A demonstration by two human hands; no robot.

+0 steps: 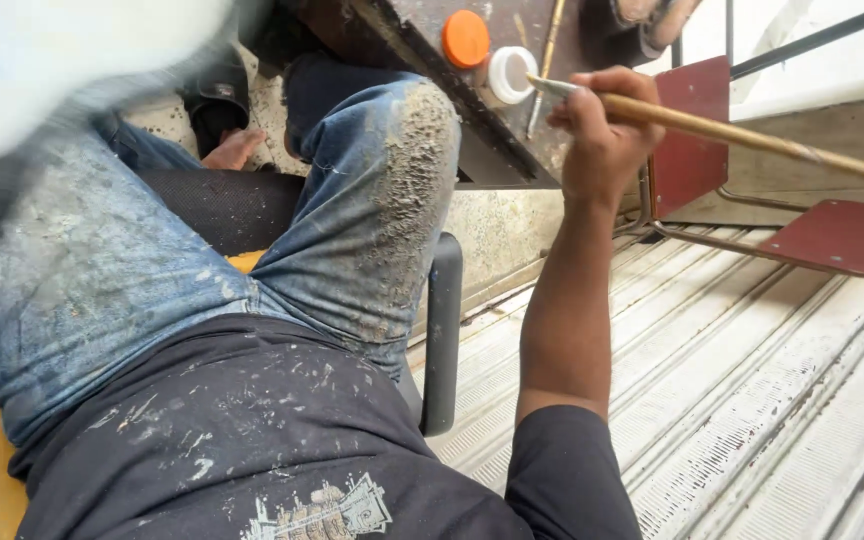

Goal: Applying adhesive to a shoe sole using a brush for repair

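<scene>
At one o'clock, my right hand [600, 135] is gripping a long brush [712, 128] tight; its tip could be knocking the little white pot [510, 74] over. My left hand is hiding.

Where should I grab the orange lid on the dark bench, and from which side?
Take the orange lid by its round rim, coming straight down from above. It lies flat on the dark bench, so only the edge offers a hold. Approach from its left: the white pot and the right hand with the brush crowd its right.
</scene>
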